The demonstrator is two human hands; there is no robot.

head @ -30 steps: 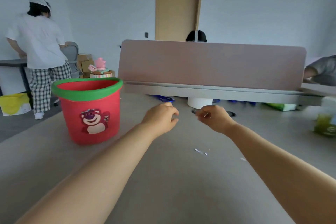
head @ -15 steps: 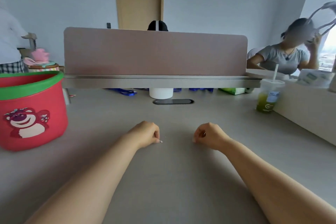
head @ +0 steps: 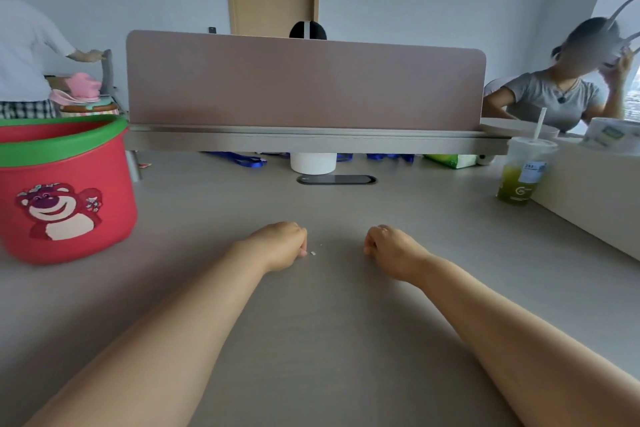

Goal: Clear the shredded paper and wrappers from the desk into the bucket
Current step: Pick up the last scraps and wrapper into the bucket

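A red bucket with a green rim and a pink bear picture stands on the grey desk at the far left. My left hand rests on the desk in a closed fist, right of the bucket. A tiny white paper scrap lies on the desk just beside its fingertips. A smaller speck lies a little beyond. My right hand is also a closed fist on the desk, a short way to the right. Nothing shows inside either fist.
A pink divider panel on a raised shelf closes the desk's far side. Under it stand a white cup, blue straps and a green packet. A green drink with a straw stands right, next to a low partition. People stand or sit around.
Both fists came down from mid-air onto the desk and nearer to me. The view swung right, so the bucket now sits at the left edge. Since half a second ago little has moved.
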